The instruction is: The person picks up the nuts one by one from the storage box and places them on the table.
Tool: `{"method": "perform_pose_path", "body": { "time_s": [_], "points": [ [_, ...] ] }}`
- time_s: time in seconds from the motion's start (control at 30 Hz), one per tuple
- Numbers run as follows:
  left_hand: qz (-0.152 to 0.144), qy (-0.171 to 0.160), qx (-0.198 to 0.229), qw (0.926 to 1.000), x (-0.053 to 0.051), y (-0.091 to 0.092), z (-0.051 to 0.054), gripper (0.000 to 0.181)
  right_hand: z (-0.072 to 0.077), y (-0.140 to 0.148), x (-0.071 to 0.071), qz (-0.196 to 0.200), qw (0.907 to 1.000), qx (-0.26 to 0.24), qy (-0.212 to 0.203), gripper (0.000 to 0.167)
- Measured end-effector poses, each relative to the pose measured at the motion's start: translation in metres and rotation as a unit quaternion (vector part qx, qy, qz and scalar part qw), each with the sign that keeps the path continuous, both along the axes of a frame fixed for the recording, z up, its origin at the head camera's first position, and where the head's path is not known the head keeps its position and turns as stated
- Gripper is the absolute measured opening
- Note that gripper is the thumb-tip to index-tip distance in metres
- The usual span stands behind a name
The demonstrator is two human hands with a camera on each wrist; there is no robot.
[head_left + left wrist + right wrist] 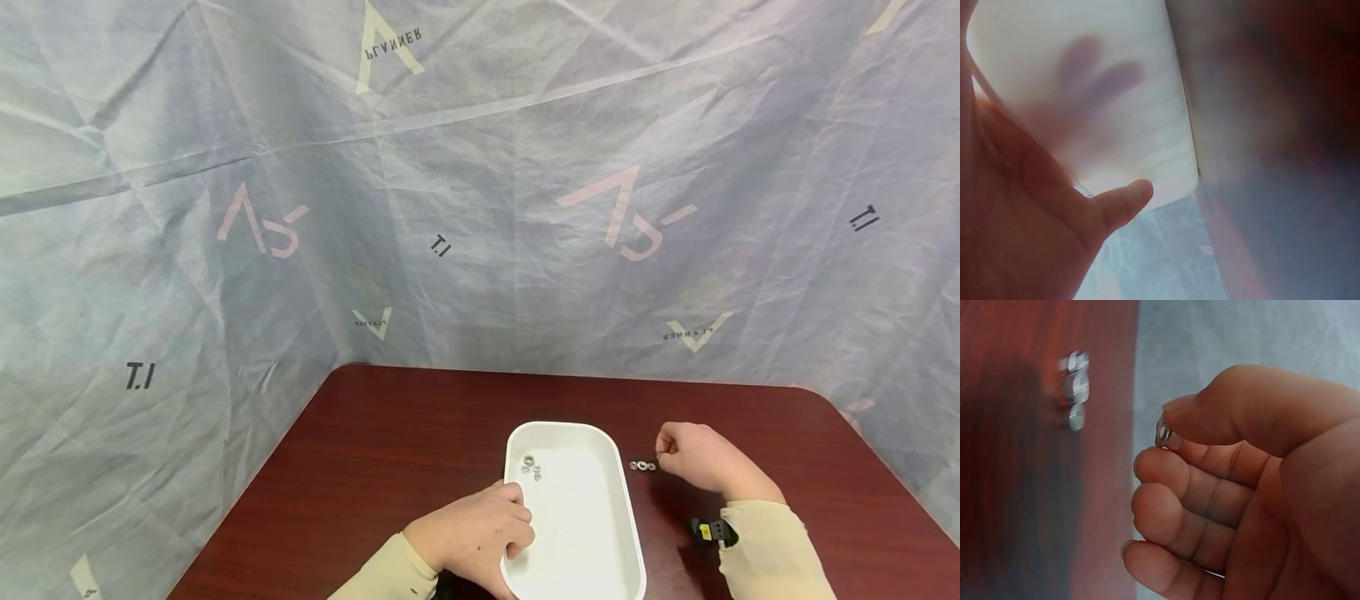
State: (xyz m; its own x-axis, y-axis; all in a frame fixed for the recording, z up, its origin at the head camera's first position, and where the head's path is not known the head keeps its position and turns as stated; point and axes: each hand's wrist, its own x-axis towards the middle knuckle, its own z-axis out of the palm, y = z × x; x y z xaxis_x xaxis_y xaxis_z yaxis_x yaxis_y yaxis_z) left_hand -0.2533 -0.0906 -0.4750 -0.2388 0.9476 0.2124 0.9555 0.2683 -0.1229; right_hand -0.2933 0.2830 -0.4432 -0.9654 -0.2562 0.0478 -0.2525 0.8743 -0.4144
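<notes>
A white tray (581, 500) with rounded corners stands on the table. My left hand (480, 529) grips its left wall, fingers curled over the rim to the inside; in the left wrist view the thumb (1125, 203) lies along the outside and finger shadows show through the wall. Several small metal nuts (529, 460) lie at the tray's far left. To the right of the tray, my right hand (701, 457) is raised over the table. Between thumb and index fingertip it pinches a small shiny metal nut (1162, 430). Three similar nuts in a row (1077, 389) lie beside that hand.
The dark red wooden table (420, 433) reaches back to a grey printed cloth (480, 208) that hangs behind and at the sides. A black strap with a yellow mark (712, 531) sits at the right wrist.
</notes>
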Motion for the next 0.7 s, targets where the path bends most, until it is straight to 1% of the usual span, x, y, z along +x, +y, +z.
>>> {"method": "perform_pose_path", "body": {
  "time_s": [0.2,0.43,0.53,0.7],
  "points": [
    [0.000,0.003,0.000,1.0000,0.000,0.000,0.001,0.059,-0.015,0.006,-0.005,-0.007,0.9999,0.004,-0.011,0.009],
    [0.002,-0.006,-0.001,1.0000,0.000,-0.001,0.000,0.058,-0.028,0.008,-0.010,-0.020,0.9993,0.003,-0.031,0.007],
    [0.003,-0.008,-0.002,1.0000,0.000,-0.001,0.000,0.058,-0.031,0.007,-0.011,-0.022,0.9994,0.004,-0.026,0.008],
    [0.003,-0.002,-0.002,1.0000,0.000,-0.001,0.001,0.057,-0.033,0.005,-0.013,-0.025,0.9995,0.008,-0.018,0.009]
  ]
}}
